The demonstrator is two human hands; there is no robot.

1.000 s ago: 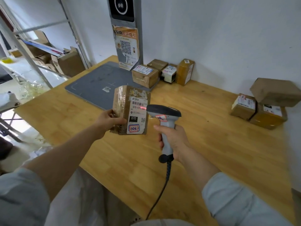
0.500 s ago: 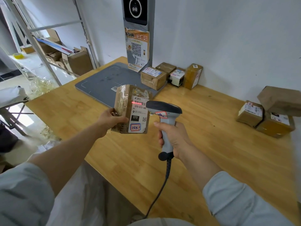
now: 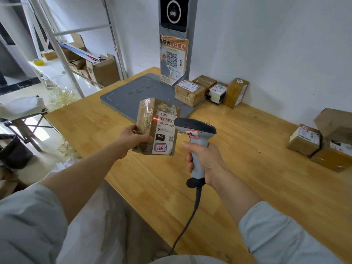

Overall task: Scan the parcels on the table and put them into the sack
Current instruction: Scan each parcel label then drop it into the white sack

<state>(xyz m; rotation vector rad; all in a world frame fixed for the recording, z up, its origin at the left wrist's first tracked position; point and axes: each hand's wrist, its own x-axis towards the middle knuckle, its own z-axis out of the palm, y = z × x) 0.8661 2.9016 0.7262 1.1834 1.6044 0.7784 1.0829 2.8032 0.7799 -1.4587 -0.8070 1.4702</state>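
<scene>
Since 1 second ago the red scan line (image 3: pixel 155 118) has slid to the left end of the barcode (image 3: pixel 167 120), partly onto glossy tape (image 3: pixel 145 115). At left the left grip (image 3: pixel 131 139) clamps the tape-wrapped brown cardboard parcel (image 3: pixel 162 109) by its side edge, upright above the wooden tabletop (image 3: pixel 247 178); the right grip (image 3: pixel 206 161) is closed round the grey handheld barcode scanner (image 3: pixel 194 126) just beside it. Glare or a missed barcode could spoil the read, and that edge-only hold could let the parcel twist and fall.
</scene>
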